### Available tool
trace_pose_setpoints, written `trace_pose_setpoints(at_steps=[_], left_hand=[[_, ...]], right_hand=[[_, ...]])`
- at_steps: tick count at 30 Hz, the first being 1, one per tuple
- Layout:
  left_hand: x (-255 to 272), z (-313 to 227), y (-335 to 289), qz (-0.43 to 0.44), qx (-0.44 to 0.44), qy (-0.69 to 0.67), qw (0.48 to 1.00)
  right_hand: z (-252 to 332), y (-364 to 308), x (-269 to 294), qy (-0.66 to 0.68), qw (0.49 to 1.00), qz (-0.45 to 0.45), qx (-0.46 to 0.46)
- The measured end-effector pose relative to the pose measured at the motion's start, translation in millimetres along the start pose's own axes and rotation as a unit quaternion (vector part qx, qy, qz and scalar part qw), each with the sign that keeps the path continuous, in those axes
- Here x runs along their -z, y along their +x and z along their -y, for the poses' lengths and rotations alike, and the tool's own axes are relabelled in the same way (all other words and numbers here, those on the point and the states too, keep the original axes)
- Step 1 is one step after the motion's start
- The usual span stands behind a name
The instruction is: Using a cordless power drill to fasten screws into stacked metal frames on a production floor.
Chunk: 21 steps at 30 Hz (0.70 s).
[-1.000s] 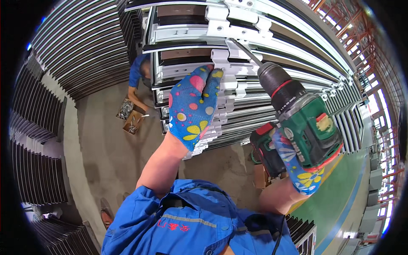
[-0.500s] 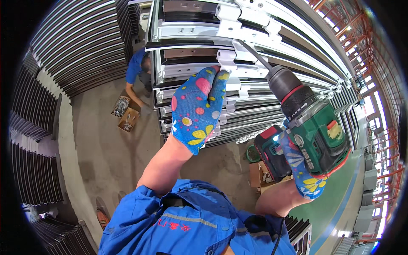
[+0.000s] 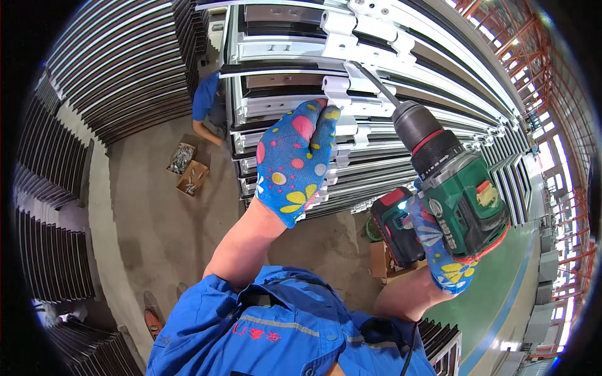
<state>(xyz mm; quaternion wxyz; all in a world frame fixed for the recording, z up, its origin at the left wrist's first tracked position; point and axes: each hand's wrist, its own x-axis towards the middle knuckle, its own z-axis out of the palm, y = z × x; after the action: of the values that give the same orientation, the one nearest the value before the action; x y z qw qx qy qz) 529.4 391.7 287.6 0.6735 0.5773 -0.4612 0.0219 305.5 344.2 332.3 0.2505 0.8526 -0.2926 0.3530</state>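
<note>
My right hand (image 3: 439, 250), in a blue flowered glove, is closed around the handle of a green and black cordless drill (image 3: 461, 200). Its long bit slants up to the left, and the tip meets a white hinge plate (image 3: 360, 78) on the stacked frames. My left hand (image 3: 295, 163), in a matching glove, has thumb and fingers pressed together right below a white hinge (image 3: 337, 89). The fingertips touch the hinge's lower edge; whatever is between them is hidden. Another white hinge (image 3: 338, 28) sits farther up the stack.
White and dark frames (image 3: 276, 47) are stacked before me, edges jutting left. A co-worker in blue (image 3: 205, 97) bends beside them, near cardboard boxes of metal parts (image 3: 192, 177). Another box (image 3: 380, 260) stands below the drill. More frame stacks (image 3: 125, 62) line the left.
The drill has shifted slightly left, its bit still at the hinge plate. My left hand keeps its place at the hinge. The co-worker's arm has drawn in from the boxes toward the stack.
</note>
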Motion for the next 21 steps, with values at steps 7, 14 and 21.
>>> trace_pose_setpoints(at_steps=[7, 14, 21], left_hand=[[1, 3, 2, 0.0, -0.006, 0.026, 1.0], [1, 4, 0, -0.003, 0.007, -0.009, 1.0], [1, 7, 1, -0.017, -0.01, -0.001, 1.0]], right_hand=[[6, -3, 1, -0.012, 1.0, -0.009, 0.012], [12, -4, -1, -0.024, 0.999, -0.015, 0.025], [15, -7, -1, -0.036, 0.998, -0.021, 0.042]])
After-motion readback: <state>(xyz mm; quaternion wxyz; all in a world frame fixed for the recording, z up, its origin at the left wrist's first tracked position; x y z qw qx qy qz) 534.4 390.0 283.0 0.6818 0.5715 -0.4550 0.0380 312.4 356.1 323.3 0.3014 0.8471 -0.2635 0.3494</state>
